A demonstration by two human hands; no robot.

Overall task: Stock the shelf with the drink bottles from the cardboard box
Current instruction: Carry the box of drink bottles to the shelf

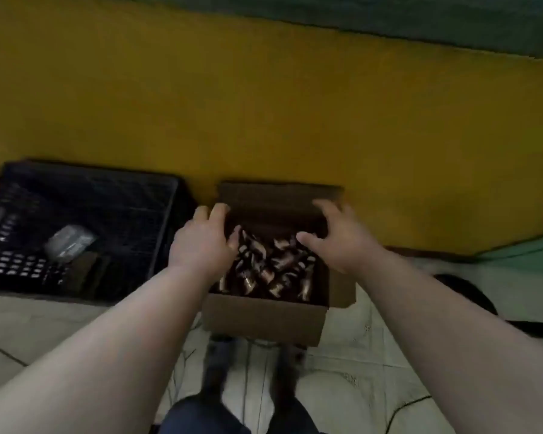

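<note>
An open cardboard box (261,317) stands on the floor against a yellow wall. Several brown drink bottles (273,270) fill it upright, their necks catching the light. My left hand (206,242) rests on the box's left edge, fingers curled over the rim or a flap there. My right hand (333,239) hovers over the box's right side with fingers spread, just above the bottles. The frame is blurred, so I cannot tell whether either hand touches a bottle. No shelf is in view.
A black plastic crate (85,227) sits left of the box and holds a grey packet (69,244). The yellow wall (264,104) runs behind both. Pale floor tiles (351,386) lie in front, with my legs (232,408) below the box. A dark object (464,289) lies at right.
</note>
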